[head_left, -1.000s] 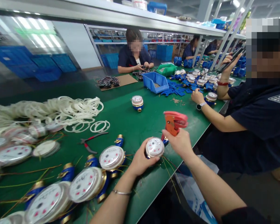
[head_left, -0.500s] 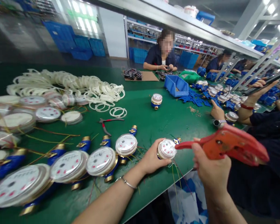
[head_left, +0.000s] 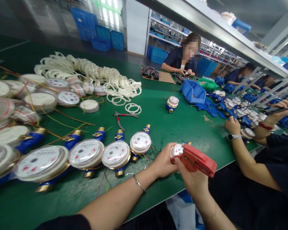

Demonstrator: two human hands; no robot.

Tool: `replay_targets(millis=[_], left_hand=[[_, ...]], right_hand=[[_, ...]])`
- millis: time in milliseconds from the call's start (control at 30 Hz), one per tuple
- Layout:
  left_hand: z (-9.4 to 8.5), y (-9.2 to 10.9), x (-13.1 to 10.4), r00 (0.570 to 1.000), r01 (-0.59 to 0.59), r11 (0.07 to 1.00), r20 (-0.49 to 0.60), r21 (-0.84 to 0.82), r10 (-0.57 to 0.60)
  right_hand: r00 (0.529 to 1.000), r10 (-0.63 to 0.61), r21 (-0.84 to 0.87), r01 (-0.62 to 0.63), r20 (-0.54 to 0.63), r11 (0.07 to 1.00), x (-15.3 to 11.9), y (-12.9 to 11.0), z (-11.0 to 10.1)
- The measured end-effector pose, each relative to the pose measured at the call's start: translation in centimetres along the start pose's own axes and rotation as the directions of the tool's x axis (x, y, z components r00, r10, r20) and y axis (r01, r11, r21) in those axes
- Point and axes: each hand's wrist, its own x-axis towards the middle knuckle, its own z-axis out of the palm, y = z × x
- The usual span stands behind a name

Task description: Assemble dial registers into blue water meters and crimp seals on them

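Our left hand [head_left: 163, 163] holds a meter [head_left: 177, 149], our right hand [head_left: 195, 182] grips a red tool [head_left: 199, 159] — that piece seems midway; whether the lined-up meters [head_left: 116, 154] are done, we cannot tell.

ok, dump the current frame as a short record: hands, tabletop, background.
left hand: around a dial meter
right hand: gripping a red tool
tool vs meter: overlap in view; contact unclear
left of hands: row of blue-bodied meters
green table: also pliers, white rings, lone meter
beyond: blue bin, person across the table
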Motion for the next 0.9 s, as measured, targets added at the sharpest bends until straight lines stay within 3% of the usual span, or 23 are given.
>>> replay_targets(millis=[100, 200, 367, 533, 767, 900], left_hand=[[-0.4, 0.3, 0.1, 0.999, 0.013, 1.0, 0.031, -0.004, -0.012], [-0.8, 0.4, 0.2, 0.998, 0.035, 0.999, 0.057, -0.005, -0.035], [-0.9, 0.2, 0.0, 0.995, 0.058, 0.998, 0.081, 0.019, -0.06], [-0.5, -0.2, -0.1, 0.996, 0.082, 0.997, 0.044, 0.015, -0.083], [-0.7, 0.1, 0.3, 0.999, 0.017, 0.999, 0.042, 0.046, -0.019], [-1.1, 0.5, 0.9, 0.995, -0.021, 0.998, 0.101, 0.061, 0.015]], right_hand=[[0.986, 0.116, 0.05, -0.11, -0.123, 0.993, 1.7, -0.8, -0.9], [0.922, 0.254, 0.079, -0.241, -0.292, 0.967, 4.7, -0.3, -2.0], [0.916, 0.387, 0.046, -0.384, -0.108, 0.922, 9.2, 2.4, -1.3], [0.94, 0.316, 0.06, -0.325, 0.129, 0.944, 10.4, 3.5, -0.1], [0.905, 0.377, 0.173, -0.411, 0.195, 0.895, 10.9, 4.0, -0.1], [0.862, 0.491, 0.268, -0.506, 0.125, 0.82, 10.3, 6.3, -1.6]])
